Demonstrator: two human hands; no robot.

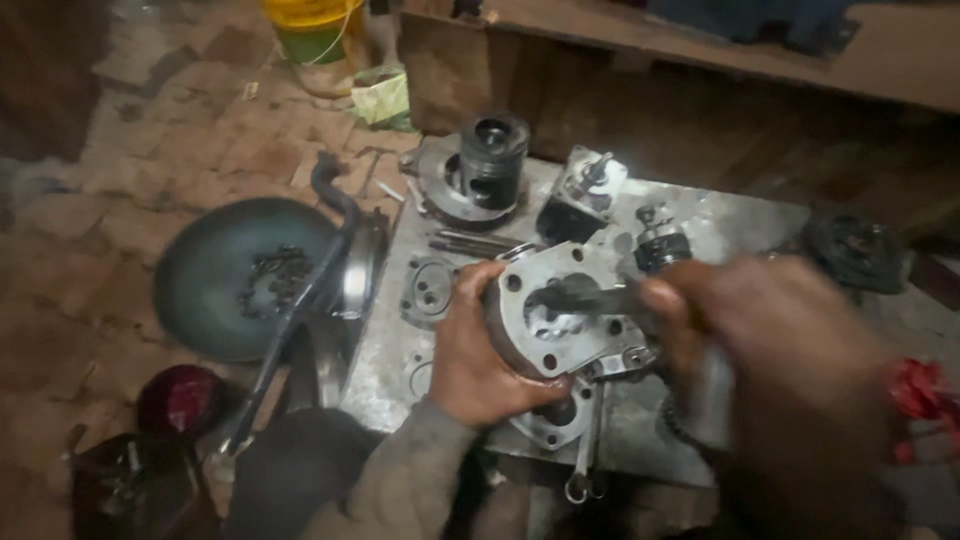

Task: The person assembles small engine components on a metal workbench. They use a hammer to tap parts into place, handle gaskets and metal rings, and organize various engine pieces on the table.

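Left grip [480, 345] clasping round grey bolt-holed metal housing [560, 315], blurred right grip [720, 320] wrapped around dark tool [590, 297]

Left hand [480, 345] curls in from below, fingers [470, 290] bent and thumb wrapped forward in a firm clasp, grey sleeve covering the forearm. Right hand [760, 340] comes across from the right, blurred, fingers closed in a fist.
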